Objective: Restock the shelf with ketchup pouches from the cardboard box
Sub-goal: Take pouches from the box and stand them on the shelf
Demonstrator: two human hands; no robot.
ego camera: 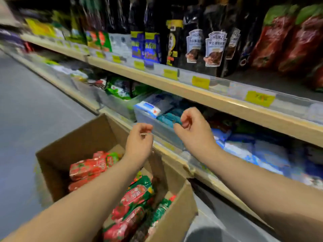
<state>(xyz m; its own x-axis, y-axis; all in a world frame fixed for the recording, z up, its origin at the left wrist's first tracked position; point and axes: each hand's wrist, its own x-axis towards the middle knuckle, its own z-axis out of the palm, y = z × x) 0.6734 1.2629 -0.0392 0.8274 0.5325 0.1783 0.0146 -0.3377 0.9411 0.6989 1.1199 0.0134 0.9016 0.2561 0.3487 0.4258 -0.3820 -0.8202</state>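
The left hand and right hand hovered loosely curled and empty above the cardboard box, which held many ketchup pouches, so most of the shelf restocking seemingly remained.

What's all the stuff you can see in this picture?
cardboard box: one, brown, open, before the shelves
ketchup pouches: several, red and green, in the box
shelf pouches: at least two, red, upper shelf right
bottles: many, dark, upper shelf
price tags: many, yellow, shelf edges
packets: several, green, lower shelf
packs: several, blue and white, lower shelf right
left hand: one, empty, above the box
right hand: one, empty, by the shelf edge
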